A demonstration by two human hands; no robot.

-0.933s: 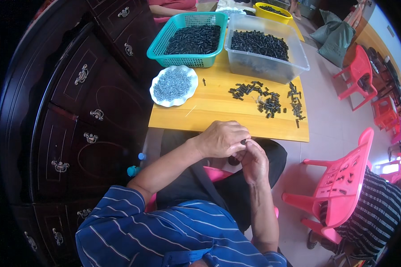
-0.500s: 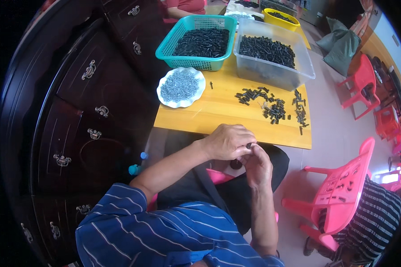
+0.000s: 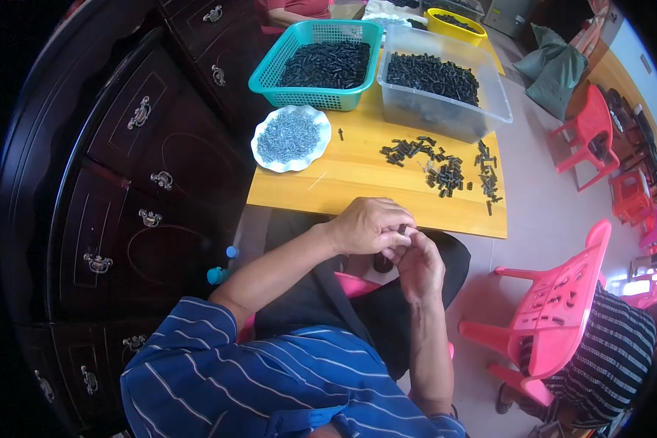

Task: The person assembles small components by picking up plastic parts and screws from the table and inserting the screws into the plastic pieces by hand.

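Observation:
My left hand (image 3: 371,226) and my right hand (image 3: 422,271) meet over my lap, just off the table's near edge. Between their fingertips is a small black cylindrical piece (image 3: 403,229), mostly covered by the fingers. Both hands are closed in a pinch around it. On the table beyond, loose black pieces (image 3: 445,177) of similar look lie in scattered groups. A white scalloped plate (image 3: 259,155) to the left holds many small clear-grey bits (image 3: 290,137). One single black piece (image 3: 341,134) stands by itself beside the plate.
A green basket (image 3: 270,95) and a clear plastic bin (image 3: 438,125), both filled with black pieces, stand on the yellow table (image 3: 358,186). Behind is a yellow tub (image 3: 460,31). Dark wooden drawers (image 3: 124,190) rise at left; a pink chair (image 3: 555,306) with a seated person is at right.
My fingers have shifted slightly around the small black piece, and my left thumb shows more now. The whole view has moved a little. Things on the table look the same.

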